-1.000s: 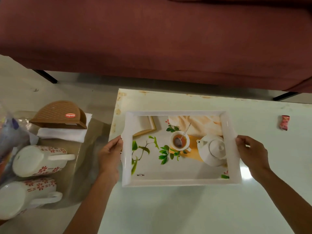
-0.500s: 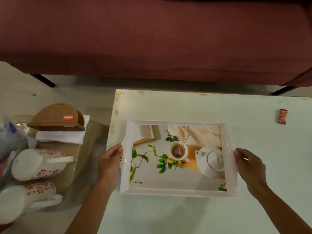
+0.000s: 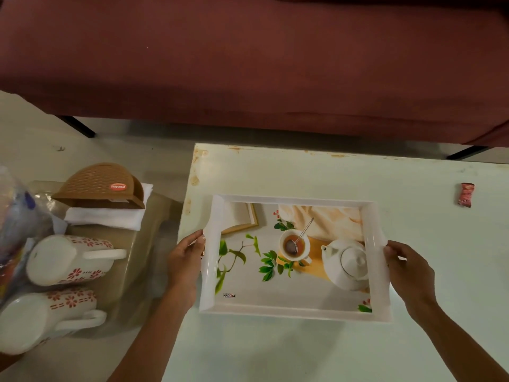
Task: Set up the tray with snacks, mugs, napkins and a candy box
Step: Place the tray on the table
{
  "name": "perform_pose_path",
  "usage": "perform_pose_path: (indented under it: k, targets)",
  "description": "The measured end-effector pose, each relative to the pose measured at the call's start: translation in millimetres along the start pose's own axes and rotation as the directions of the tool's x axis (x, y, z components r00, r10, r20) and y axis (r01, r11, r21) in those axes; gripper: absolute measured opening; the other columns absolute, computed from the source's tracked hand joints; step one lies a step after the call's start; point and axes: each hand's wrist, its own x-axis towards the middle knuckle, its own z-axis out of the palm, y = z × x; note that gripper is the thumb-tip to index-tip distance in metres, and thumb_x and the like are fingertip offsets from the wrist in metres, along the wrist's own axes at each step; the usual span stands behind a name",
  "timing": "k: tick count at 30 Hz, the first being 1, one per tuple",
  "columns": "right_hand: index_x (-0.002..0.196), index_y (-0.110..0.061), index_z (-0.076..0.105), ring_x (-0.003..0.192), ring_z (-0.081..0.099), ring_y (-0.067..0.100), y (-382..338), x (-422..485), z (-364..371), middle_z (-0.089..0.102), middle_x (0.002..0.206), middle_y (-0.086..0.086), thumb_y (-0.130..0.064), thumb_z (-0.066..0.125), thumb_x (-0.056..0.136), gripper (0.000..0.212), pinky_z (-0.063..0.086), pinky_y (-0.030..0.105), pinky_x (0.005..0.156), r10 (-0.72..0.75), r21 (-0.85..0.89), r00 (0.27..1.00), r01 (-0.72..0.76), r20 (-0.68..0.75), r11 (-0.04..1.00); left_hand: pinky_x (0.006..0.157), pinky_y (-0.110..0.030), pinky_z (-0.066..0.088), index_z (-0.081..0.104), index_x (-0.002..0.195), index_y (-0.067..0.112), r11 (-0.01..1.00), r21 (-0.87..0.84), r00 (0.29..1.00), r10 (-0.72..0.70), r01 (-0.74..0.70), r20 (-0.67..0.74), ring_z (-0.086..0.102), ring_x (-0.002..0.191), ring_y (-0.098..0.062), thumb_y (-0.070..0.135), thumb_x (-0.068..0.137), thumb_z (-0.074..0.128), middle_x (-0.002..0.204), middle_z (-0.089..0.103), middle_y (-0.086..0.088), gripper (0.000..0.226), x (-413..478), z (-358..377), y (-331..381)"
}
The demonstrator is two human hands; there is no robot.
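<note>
Tray (image 3: 292,308), white, printed with a tea scene and marked "NAYASA" at its near left corner, lies on the pale surface (image 3: 275,351) close to the surface's left edge. Left hand (image 3: 183,264) grip is closed on the left rim; right hand (image 3: 407,271) grip is closed on the right rim. Left of the surface: two mugs (image 3: 66,259) lying on their sides, then a brown napkin holder (image 3: 102,186) labelled "nayasa". Far right: a wrapped candy (image 3: 466,194). Bare surface surrounds the tray.

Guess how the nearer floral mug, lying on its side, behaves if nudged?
The nearer mug lies on its side, so it may roll, though its handle probably stops it quickly. It looks glazed ceramic: likely heavy, slick and chippable against the other mug beside it.
</note>
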Motion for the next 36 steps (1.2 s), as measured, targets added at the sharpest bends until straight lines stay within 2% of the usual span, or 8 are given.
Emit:
perform_pose_path:
  k: [3, 7, 10, 13, 19, 28, 33, 36]
  targets:
    - [0.124, -0.006, 0.06, 0.109, 0.056, 0.031, -3.4, -5.3, -2.8, 0.06, 0.122, 0.017, -0.02, 0.057, 0.096, 0.031, 0.044, 0.036, 0.086, -0.144, -0.12, 0.987, 0.135, -0.074, 0.984, 0.063, -0.026, 0.056, 0.065, 0.125, 0.027, 0.999, -0.02, 0.998, 0.047, -0.048, -0.047, 0.066, 0.093, -0.017, 0.025, 0.098, 0.06, 0.115, 0.066, -0.002, 0.028, -6.8, -0.7, -1.8]
    - [0.125, -0.007, 0.056, 0.124, 0.036, 0.033, -11.4, -20.7, -3.3, 0.05, 0.131, 0.018, -0.015, 0.061, 0.091, 0.034, 0.04, 0.043, 0.092, -0.309, -0.19, 0.95, 0.294, -0.052, 0.937, 0.068, -0.016, 0.053, 0.06, 0.133, 0.018, 0.984, 0.05, 0.981, 0.176, -0.172, -0.079, 0.065, 0.1, -0.012, 0.022, 0.097, 0.063, 0.126, 0.065, -0.004, 0.036, -29.9, -3.7, -4.9]
    - [0.123, -0.013, 0.055, 0.127, 0.034, 0.034, -18.2, -32.2, -0.7, 0.046, 0.133, 0.014, -0.021, 0.063, 0.091, 0.034, 0.038, 0.049, 0.099, -0.38, -0.185, 0.924, 0.38, 0.036, 0.906, 0.1, -0.041, 0.05, 0.061, 0.131, 0.005, 0.95, 0.16, 0.946, 0.29, -0.267, -0.145, 0.059, 0.12, -0.03, 0.009, 0.095, 0.064, 0.133, 0.062, -0.015, 0.036, -53.3, -4.2, -3.0]
    - [0.12, -0.014, 0.059, 0.124, 0.038, 0.039, -22.4, -44.4, 4.1, 0.048, 0.13, 0.014, -0.047, 0.05, 0.084, 0.049, 0.032, 0.048, 0.104, -0.467, -0.191, 0.88, 0.475, 0.09, 0.859, 0.109, -0.045, 0.041, 0.061, 0.128, 0.0, 0.919, 0.207, 0.906, 0.375, -0.336, -0.195, 0.054, 0.127, -0.034, 0.003, 0.093, 0.065, 0.133, 0.06, -0.019, 0.036, -77.4, 1.7, 1.8]
    - [0.114, -0.002, 0.063, 0.118, 0.048, 0.044, -51.0, -78.2, 18.0, 0.053, 0.13, 0.023, -0.072, 0.025, 0.088, 0.084, 0.031, 0.049, 0.104, -0.641, -0.152, 0.733, 0.677, 0.229, 0.72, 0.099, 0.008, 0.014, 0.049, 0.143, 0.028, 0.86, 0.303, 0.881, 0.46, -0.411, -0.109, 0.027, 0.138, 0.007, 0.028, 0.101, 0.054, 0.157, 0.036, 0.009, 0.042, -125.7, -12.6, 22.6]
    - [0.115, 0.002, 0.067, 0.112, 0.056, 0.049, -101.4, -151.5, 17.3, 0.056, 0.129, 0.029, -0.069, 0.021, 0.091, 0.089, 0.042, 0.044, 0.097, -0.791, -0.052, 0.526, 0.841, 0.312, 0.539, 0.111, -0.012, 0.027, 0.046, 0.139, 0.043, 0.786, 0.366, 0.82, 0.564, -0.499, -0.092, 0.025, 0.14, 0.012, 0.035, 0.101, 0.052, 0.154, 0.027, 0.027, 0.04, -199.4, -59.8, 15.1]
    - [0.11, -0.003, 0.07, 0.115, 0.051, 0.035, -114.6, -188.4, 18.6, 0.057, 0.129, 0.02, -0.066, 0.029, 0.092, 0.077, 0.037, 0.029, 0.1, -0.795, 0.055, 0.497, 0.836, 0.349, 0.546, 0.097, 0.004, 0.028, 0.051, 0.131, 0.044, 0.83, 0.334, 0.842, 0.516, -0.446, -0.159, 0.034, 0.134, 0.014, 0.037, 0.092, 0.056, 0.148, 0.036, 0.027, 0.04, -226.4, -80.8, -5.7]
    - [0.112, -0.007, 0.069, 0.117, 0.045, 0.029, -120.4, -206.1, 26.3, 0.057, 0.129, 0.018, -0.066, 0.029, 0.092, 0.075, 0.042, 0.032, 0.095, -0.776, 0.062, 0.515, 0.818, 0.364, 0.573, 0.102, -0.018, 0.044, 0.055, 0.131, 0.045, 0.814, 0.364, 0.833, 0.532, -0.453, -0.153, 0.029, 0.132, 0.02, 0.034, 0.087, 0.058, 0.146, 0.042, 0.019, 0.045, -227.7, -91.9, -17.0]
